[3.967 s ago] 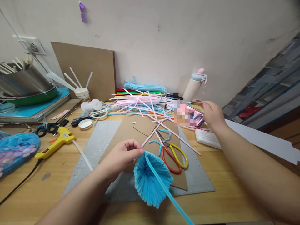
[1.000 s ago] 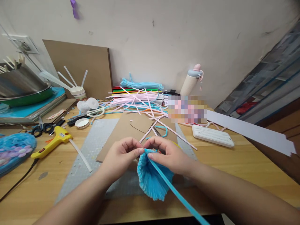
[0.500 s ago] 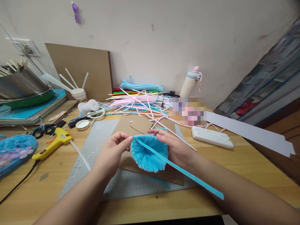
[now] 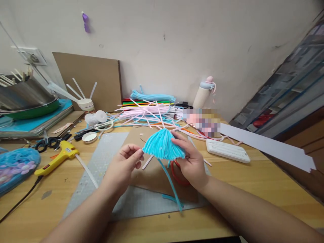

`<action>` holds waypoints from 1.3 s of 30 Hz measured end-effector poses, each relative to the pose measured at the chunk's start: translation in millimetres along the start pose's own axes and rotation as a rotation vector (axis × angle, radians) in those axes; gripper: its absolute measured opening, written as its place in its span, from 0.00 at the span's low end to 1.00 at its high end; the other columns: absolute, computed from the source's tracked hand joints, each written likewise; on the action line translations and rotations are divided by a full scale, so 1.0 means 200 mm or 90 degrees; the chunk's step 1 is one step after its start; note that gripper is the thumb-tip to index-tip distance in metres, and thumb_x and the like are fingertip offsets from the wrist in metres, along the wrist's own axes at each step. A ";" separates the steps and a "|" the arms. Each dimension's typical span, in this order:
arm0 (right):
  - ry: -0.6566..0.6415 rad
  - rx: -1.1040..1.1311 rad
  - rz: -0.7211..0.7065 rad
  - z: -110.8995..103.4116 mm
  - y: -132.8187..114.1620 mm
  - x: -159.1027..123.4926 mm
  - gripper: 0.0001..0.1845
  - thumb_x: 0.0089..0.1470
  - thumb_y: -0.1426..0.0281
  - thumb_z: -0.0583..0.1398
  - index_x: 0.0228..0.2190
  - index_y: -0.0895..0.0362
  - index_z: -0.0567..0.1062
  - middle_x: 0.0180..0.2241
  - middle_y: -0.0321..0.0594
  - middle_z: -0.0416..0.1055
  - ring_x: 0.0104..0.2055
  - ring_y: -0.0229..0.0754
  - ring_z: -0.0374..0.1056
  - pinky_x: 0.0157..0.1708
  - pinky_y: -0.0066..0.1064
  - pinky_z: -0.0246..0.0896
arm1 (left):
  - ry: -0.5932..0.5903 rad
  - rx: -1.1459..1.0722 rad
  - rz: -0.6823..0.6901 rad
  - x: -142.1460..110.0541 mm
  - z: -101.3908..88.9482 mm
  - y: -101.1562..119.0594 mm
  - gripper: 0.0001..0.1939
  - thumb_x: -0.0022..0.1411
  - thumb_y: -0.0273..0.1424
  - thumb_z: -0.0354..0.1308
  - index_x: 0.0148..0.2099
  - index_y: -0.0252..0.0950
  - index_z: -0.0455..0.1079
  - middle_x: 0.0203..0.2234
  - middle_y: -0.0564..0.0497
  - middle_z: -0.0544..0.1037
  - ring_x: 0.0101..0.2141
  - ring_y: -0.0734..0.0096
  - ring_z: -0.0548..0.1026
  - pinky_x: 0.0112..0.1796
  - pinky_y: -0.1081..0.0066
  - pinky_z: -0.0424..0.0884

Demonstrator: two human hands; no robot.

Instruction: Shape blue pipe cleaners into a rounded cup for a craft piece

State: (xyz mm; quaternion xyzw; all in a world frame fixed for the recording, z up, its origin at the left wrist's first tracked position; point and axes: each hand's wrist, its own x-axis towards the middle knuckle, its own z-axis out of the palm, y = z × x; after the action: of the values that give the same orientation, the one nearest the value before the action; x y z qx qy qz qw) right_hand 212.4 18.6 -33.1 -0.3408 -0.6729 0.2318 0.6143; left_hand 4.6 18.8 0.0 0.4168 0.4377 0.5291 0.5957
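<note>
A bright blue pleated cone (image 4: 164,145) of chenille stems is held up over the cardboard, its point upward and its opening downward. My right hand (image 4: 192,162) is closed around its right side, fingers on the outer ribs. With thumb and index finger, my left hand (image 4: 129,158) pinches the left end of its rim. One long blue chenille stem (image 4: 170,184) hangs from underneath towards me. Behind and below my right hand shows a red loop (image 4: 181,180), partly hidden. Short cut pieces of blue stem (image 4: 172,199) lie on the cardboard (image 4: 149,179).
A grey cutting mat (image 4: 83,189) lies under the cardboard. To the left are a yellow glue gun (image 4: 57,158), black scissors (image 4: 48,143) and a blue bag (image 4: 17,168). Pink stems (image 4: 146,109) are heaped behind; a bottle (image 4: 202,94) and white power strip (image 4: 227,151) stand right.
The cone has been tipped over: its hollow inside faced me before, and now its ribbed outside shows. The long stem swung from pointing right to hanging down.
</note>
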 end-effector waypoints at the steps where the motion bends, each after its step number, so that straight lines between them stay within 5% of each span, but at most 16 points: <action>1: -0.008 -0.033 -0.059 -0.01 -0.01 0.00 0.26 0.53 0.80 0.57 0.50 0.44 0.72 0.59 0.38 0.62 0.61 0.47 0.59 0.60 0.44 0.54 | -0.016 -0.070 -0.055 0.01 0.00 0.00 0.09 0.51 0.29 0.67 0.31 0.33 0.70 0.23 0.54 0.71 0.25 0.80 0.69 0.22 0.83 0.64; 6: -0.066 -0.118 -0.199 -0.04 -0.04 -0.01 0.34 0.51 0.84 0.56 0.54 0.41 0.68 0.63 0.37 0.55 0.62 0.50 0.56 0.56 0.46 0.60 | -0.043 -0.322 -0.237 0.03 -0.01 0.01 0.02 0.59 0.21 0.59 0.34 0.29 0.69 0.22 0.54 0.71 0.19 0.85 0.66 0.19 0.85 0.65; 11: -0.096 -0.143 -0.240 -0.05 -0.01 -0.01 0.37 0.50 0.86 0.55 0.55 0.40 0.66 0.64 0.35 0.51 0.63 0.53 0.53 0.55 0.49 0.61 | -0.079 -0.396 -0.372 0.03 -0.01 0.02 0.09 0.67 0.25 0.50 0.41 0.27 0.71 0.26 0.48 0.74 0.23 0.81 0.72 0.22 0.85 0.70; 18: -0.179 -0.142 -0.289 -0.05 0.00 -0.02 0.38 0.49 0.87 0.53 0.55 0.41 0.67 0.65 0.31 0.50 0.65 0.50 0.50 0.61 0.47 0.54 | -0.062 -0.299 -0.305 0.03 0.00 0.01 0.12 0.68 0.29 0.50 0.44 0.31 0.73 0.33 0.47 0.78 0.29 0.75 0.76 0.30 0.76 0.75; 21: -0.049 0.022 -0.115 -0.01 -0.01 0.00 0.35 0.49 0.85 0.54 0.53 0.42 0.68 0.61 0.33 0.58 0.64 0.46 0.54 0.61 0.46 0.52 | -0.045 -0.312 -0.276 0.03 -0.01 0.01 0.11 0.67 0.27 0.49 0.41 0.32 0.74 0.32 0.49 0.79 0.29 0.76 0.77 0.31 0.77 0.74; 24: 0.123 0.312 0.257 0.02 -0.02 0.05 0.22 0.50 0.78 0.56 0.46 0.48 0.72 0.51 0.37 0.70 0.55 0.43 0.65 0.53 0.40 0.63 | -0.078 -0.295 -0.206 0.02 -0.01 0.01 0.11 0.67 0.27 0.51 0.42 0.34 0.75 0.35 0.49 0.80 0.32 0.75 0.77 0.32 0.77 0.73; 27: 0.006 0.542 0.615 0.02 -0.05 0.09 0.13 0.56 0.65 0.57 0.42 0.55 0.73 0.41 0.42 0.76 0.45 0.44 0.72 0.45 0.38 0.67 | -0.160 -0.222 -0.119 0.00 0.00 0.01 0.11 0.65 0.30 0.54 0.42 0.32 0.76 0.38 0.46 0.79 0.37 0.70 0.76 0.36 0.74 0.72; 29: -0.089 0.638 0.735 0.02 -0.07 0.09 0.19 0.57 0.58 0.56 0.43 0.57 0.74 0.40 0.43 0.77 0.44 0.44 0.73 0.46 0.38 0.66 | -0.203 -0.182 -0.083 -0.01 0.01 0.00 0.11 0.63 0.31 0.56 0.39 0.30 0.77 0.38 0.43 0.80 0.38 0.67 0.75 0.38 0.73 0.71; 32: -0.146 0.691 0.761 0.02 -0.10 0.07 0.21 0.53 0.58 0.61 0.44 0.58 0.74 0.38 0.43 0.77 0.43 0.43 0.73 0.46 0.36 0.65 | -0.218 -0.190 -0.108 -0.02 0.02 0.01 0.10 0.60 0.31 0.57 0.36 0.30 0.77 0.34 0.44 0.80 0.34 0.66 0.75 0.39 0.71 0.70; 39: -0.206 0.653 0.657 0.03 -0.14 0.03 0.18 0.49 0.63 0.66 0.40 0.59 0.75 0.34 0.41 0.76 0.35 0.38 0.72 0.37 0.29 0.65 | -0.164 -0.209 -0.273 -0.05 0.03 0.05 0.13 0.52 0.34 0.58 0.36 0.31 0.76 0.27 0.45 0.80 0.28 0.62 0.76 0.32 0.67 0.70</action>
State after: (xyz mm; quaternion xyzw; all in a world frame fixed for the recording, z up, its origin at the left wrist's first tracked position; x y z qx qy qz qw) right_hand 201.6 5.1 -9.8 -0.2456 -0.3164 0.8231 0.4025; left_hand 7.5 8.9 11.6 0.2764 0.3450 0.3978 0.8040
